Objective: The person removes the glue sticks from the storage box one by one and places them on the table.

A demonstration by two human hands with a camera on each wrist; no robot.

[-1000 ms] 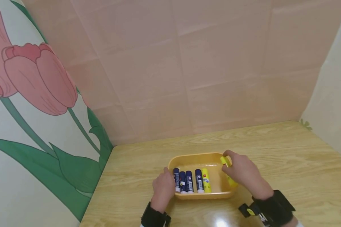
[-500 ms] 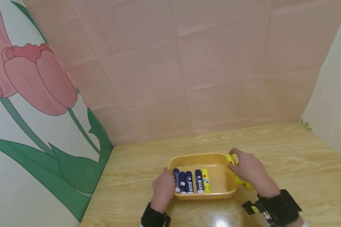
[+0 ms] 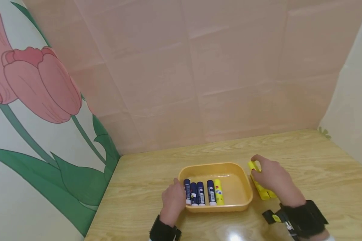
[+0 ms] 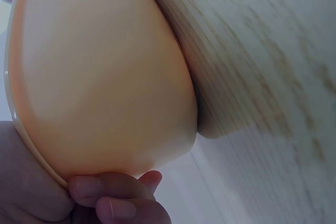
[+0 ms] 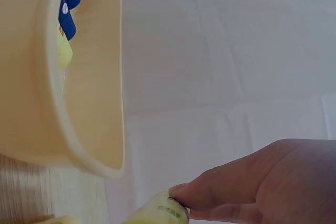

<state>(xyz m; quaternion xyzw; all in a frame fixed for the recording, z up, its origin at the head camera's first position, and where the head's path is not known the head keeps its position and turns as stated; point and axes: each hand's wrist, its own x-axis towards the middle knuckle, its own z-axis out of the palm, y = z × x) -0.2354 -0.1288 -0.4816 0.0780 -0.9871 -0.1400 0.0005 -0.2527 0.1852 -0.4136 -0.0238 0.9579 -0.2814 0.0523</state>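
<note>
A flat worktop with pale yellow-brown wood grain carries a rounded rectangular yellow-orange plastic tray. Near the tray lies a partly hidden bright yellow cylindrical tube; whether the similar yellow tube beside it touches the surface is unclear.

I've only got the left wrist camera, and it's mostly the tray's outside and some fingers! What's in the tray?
Observer: Four navy glue sticks and one yellow glue stick, in a row.
Operator: Cool! What's the right hand doing?
Observer: The right hand is pinching another yellow glue stick, just past the right side of the tray.
Operator: Any more out there?
Observer: Yes, at least one further yellow stick beside it, partly hidden by the hand.
</note>
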